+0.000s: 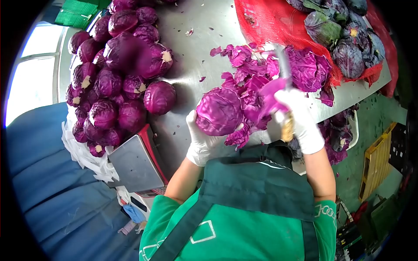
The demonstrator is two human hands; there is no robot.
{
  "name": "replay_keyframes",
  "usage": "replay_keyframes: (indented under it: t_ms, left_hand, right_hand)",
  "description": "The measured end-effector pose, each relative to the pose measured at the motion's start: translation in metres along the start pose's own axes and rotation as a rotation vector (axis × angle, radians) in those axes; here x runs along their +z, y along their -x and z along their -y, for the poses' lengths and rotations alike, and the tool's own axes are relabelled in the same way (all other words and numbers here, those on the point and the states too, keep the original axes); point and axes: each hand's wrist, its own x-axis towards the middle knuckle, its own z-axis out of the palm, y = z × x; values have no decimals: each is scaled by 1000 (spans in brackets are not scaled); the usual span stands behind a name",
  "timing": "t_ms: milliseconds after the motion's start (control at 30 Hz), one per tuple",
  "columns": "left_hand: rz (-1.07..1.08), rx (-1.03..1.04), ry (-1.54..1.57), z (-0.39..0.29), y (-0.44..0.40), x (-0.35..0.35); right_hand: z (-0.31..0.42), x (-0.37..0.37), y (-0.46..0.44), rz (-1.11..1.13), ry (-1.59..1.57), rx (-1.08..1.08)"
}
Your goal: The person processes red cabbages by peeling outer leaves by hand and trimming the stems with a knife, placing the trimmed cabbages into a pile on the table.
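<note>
My left hand, in a white glove, is closed around the lower left side of a peeled red cabbage. My right hand, also gloved in white, is wrapped around a knife. The knife's blurred blade points away from me and its tan handle end shows below the fist. A loose purple cabbage leaf hangs at the right fingers; whether they pinch it I cannot tell. Between the hands and beyond them lie torn leaves. Another red cabbage rests just past my right hand.
Many trimmed red cabbages are piled on the left of the metal table. A scale stands at the near left. Untrimmed cabbages lie on a red mesh bag at far right. Below the right edge, a bin holds leaves.
</note>
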Motion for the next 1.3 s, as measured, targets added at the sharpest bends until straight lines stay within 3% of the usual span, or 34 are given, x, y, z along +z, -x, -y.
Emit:
replay_keyframes:
  t_ms: [33,100,133,200,233,267,300,367,433,567,633,667,700,767,833,900,933,967,1033,1100,1167,1233,1300]
  left_hand:
    - [55,-111,449,3,-4,-17]
    - [79,-196,481,1,-4,-25]
    - [203,-345,687,4,-3,-19]
    - [246,-401,737,7,-7,-23]
    - [287,-466,788,7,-10,-20]
    - [270,-479,838,9,-8,-15]
    - [275,-471,840,10,-10,-16]
    - [46,-399,708,10,-15,-19]
    - [136,-387,807,5,-8,0]
    - [186,-389,719,3,-3,-19]
    - [199,-411,695,1,-2,-25]
    - [188,-404,661,-3,1,-26]
    - [150,-365,571,-9,3,-26]
    - [-20,-201,257,-30,15,-9]
    - [-9,155,-167,-48,23,-10]
    - [-238,501,-982,-90,35,-10]
    - [-340,627,-1168,-108,39,-6]
    - [-445,755,-1349,-126,41,-4]
    - [-541,1199,-1700,-164,26,-34]
    - [-803,1184,-1815,-193,25,-31]
    - [-869,1154,-1953,-214,18,-35]
    - [-826,1111,-1997,-225,7,-51]
    - [-711,1113,-2053,-231,-1,-71]
  right_hand:
    - [3,-14,-11,-81,-99,-92]
    - [14,-40,-30,-302,199,-171]
    - [12,-40,-28,-255,529,-354]
    - [13,-30,-21,-388,1234,-783]
    - [16,-6,-16,-343,801,-516]
    - [7,8,-13,-147,696,-541]
    - [5,26,-7,-20,728,-568]
    - [7,64,7,171,911,-628]
    - [9,82,7,226,1107,-600]
    - [-17,87,-14,157,758,-872]
    - [-13,87,-13,165,731,-603]
    - [-7,87,-11,166,531,-330]
    - [0,85,-10,155,336,-49]
    - [11,80,-21,94,-126,-186]
    - [41,65,-24,-42,-269,-306]
    - [49,47,-41,20,-225,-462]
    - [58,49,-31,81,-102,-310]
    - [45,52,-38,-163,64,-315]
    - [18,48,-48,-86,265,-254]
    - [-14,48,-53,-21,410,-164]
    - [-46,62,-54,66,292,-96]
    - [-71,76,-57,192,295,-24]
    - [-90,82,-65,273,526,-32]
